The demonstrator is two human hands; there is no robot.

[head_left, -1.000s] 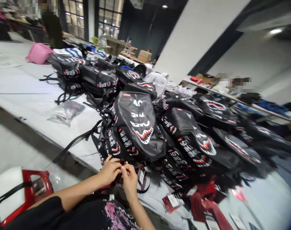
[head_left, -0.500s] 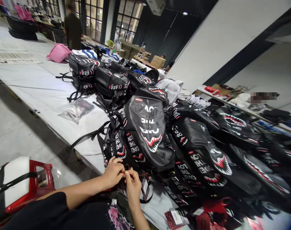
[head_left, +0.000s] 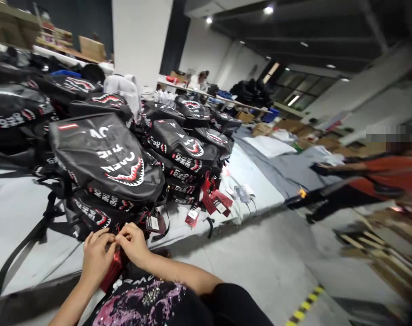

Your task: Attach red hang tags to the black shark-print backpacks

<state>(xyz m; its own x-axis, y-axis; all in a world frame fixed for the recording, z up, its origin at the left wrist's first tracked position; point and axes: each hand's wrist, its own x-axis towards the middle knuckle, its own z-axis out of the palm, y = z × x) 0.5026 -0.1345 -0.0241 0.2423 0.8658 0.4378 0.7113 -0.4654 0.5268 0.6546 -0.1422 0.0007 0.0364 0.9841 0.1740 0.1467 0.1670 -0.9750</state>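
A black backpack [head_left: 100,154] with white lettering and a red-and-white shark mouth lies on top of another black backpack [head_left: 87,210] at the table edge. My left hand [head_left: 99,251] and my right hand [head_left: 131,242] meet at the lower backpack's near side, fingertips pinched together on a thin red string, which is mostly hidden by the fingers. Just below the hands hangs a red tag [head_left: 113,271]. Beside my right hand, a dark tag with a white label [head_left: 154,224] dangles from the bags.
More black backpacks [head_left: 178,145] are stacked to the right, with red tags [head_left: 215,201] at their near side. A person in orange [head_left: 389,172] stands at far right. White cloth covers the table [head_left: 260,190]. Yellow-black tape [head_left: 305,308] marks the floor.
The view has swung right, bringing the person in orange and the table's far end into sight. Both hands remain together at the bag's near side.
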